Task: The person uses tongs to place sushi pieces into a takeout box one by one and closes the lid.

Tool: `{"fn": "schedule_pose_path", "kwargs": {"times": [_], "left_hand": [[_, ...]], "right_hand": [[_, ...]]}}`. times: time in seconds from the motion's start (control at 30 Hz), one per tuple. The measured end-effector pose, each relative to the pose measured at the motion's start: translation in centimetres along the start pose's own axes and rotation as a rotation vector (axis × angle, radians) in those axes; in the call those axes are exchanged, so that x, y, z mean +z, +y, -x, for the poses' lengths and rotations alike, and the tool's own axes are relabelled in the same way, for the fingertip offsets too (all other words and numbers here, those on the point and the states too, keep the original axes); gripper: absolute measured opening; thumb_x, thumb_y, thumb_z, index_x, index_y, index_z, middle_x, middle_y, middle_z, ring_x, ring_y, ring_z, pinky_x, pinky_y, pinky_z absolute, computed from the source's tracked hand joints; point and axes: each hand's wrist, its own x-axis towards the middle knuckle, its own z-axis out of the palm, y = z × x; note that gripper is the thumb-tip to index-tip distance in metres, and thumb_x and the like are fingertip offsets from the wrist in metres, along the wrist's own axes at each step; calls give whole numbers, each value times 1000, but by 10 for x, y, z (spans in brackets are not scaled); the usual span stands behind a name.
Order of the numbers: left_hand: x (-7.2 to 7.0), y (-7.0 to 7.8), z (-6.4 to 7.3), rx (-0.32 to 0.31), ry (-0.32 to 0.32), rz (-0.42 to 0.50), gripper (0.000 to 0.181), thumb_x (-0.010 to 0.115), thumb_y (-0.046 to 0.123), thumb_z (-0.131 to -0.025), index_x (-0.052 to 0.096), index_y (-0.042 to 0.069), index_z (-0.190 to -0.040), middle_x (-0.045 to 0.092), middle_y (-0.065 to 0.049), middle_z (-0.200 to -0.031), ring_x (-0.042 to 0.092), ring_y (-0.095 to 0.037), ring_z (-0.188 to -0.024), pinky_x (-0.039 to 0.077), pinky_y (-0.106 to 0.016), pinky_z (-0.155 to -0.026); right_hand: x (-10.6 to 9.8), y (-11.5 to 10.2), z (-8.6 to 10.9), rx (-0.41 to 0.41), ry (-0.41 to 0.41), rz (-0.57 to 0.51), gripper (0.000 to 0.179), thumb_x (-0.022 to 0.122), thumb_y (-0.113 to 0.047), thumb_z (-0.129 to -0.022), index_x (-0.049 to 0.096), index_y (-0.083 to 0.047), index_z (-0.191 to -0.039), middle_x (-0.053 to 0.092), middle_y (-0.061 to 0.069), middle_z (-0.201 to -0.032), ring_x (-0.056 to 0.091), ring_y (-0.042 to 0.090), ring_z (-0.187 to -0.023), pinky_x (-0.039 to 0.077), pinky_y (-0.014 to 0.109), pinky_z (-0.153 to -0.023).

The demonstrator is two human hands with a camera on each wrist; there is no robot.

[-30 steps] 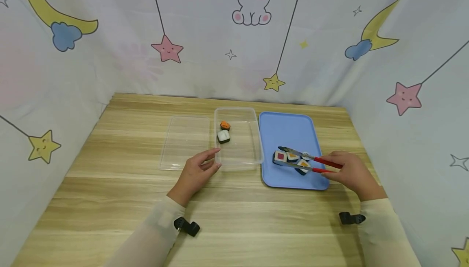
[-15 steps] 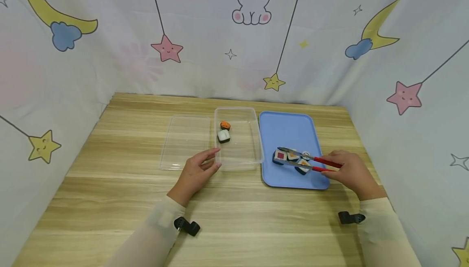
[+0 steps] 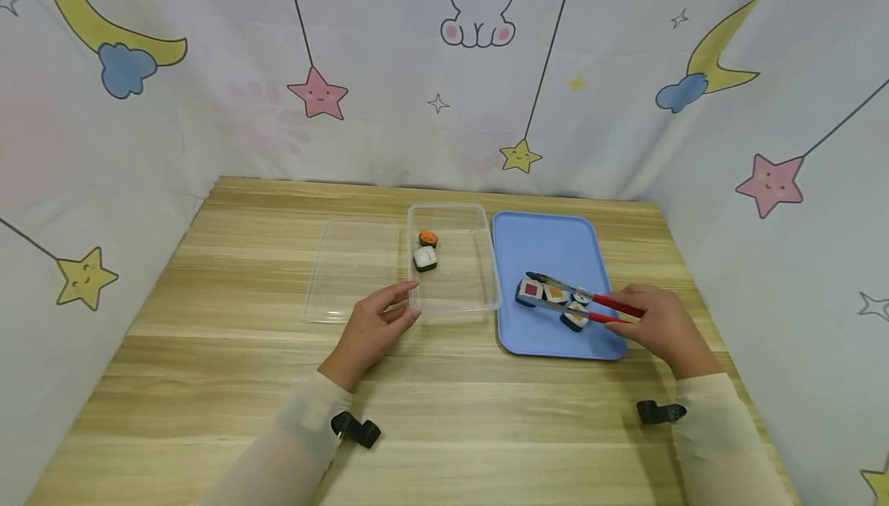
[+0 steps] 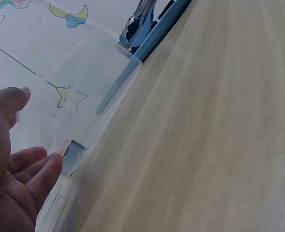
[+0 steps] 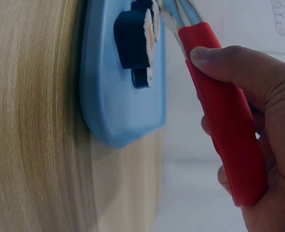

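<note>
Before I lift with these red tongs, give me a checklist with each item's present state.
1. Right-hand grip holding the red-handled metal tongs: ok.
2. White square sushi roll with dark-red centre between the tong arms: ok.
3. Neighbouring orange-centred white roll outside the arms: not ok, it appears between them too.
4. Dark-red-centred roll firmly pinched: cannot tell.
5. Clear rectangular plastic container uncovered: ok, flat transparent lid lies alongside.
6. Left-hand grip at the container's near-left corner: ok.

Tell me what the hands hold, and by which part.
Right hand: the tongs, by their red handles. Left hand: nothing visibly gripped; fingers at the left side of the clear box. Whether the tongs pinch sushi cannot be told.
</note>
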Motion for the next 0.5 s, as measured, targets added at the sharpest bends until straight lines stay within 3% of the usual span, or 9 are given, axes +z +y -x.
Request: {"fn": "schedule_pose_path", "kwargs": {"times": [0.5], "left_hand": [[0,-1,0,7,-4,3,46,77,9,-96,65,5,-140,60,-13,-144,61,-32,-130,56,-30,-100]], "right_hand": [[1,0,-1,-2,-1,-17,39,92,-17,-79,81,-9,-115,73,8,-103,63,25,-88,57,36,-70]]}}
